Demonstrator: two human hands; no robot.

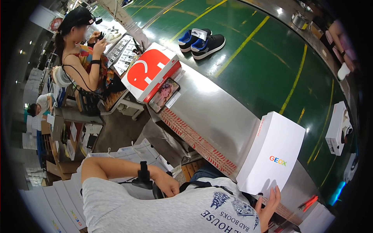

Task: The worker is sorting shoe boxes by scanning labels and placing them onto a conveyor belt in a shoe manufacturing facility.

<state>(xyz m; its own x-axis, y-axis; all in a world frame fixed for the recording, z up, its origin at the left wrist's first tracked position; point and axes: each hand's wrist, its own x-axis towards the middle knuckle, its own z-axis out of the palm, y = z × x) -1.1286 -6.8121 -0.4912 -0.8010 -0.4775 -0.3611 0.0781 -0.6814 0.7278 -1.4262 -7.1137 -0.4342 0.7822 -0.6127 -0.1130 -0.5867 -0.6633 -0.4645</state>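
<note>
A closed white shoe box point(272, 151) with a small multicoloured print lies at a slant on the metal ledge to my right. At its near end is my right hand point(270, 206), fingers stretched out and apart, the tips touching the box edge. My left hand point(167, 184) is curled closed against my waist, beside a black strap or cord; its fingertips are hidden, so any content cannot be seen. A black band with a small device point(143, 176) sits on my left wrist.
A red and white shoe box point(153, 72) stands on the ledge, a phone point(164, 95) leaning on it. Black shoes with blue lining point(208, 44) sit on the green conveyor point(248, 66). An open shoe box point(337, 132) lies further right. A co-worker point(83, 58) sits at left. White boxes point(58, 206) are stacked nearby.
</note>
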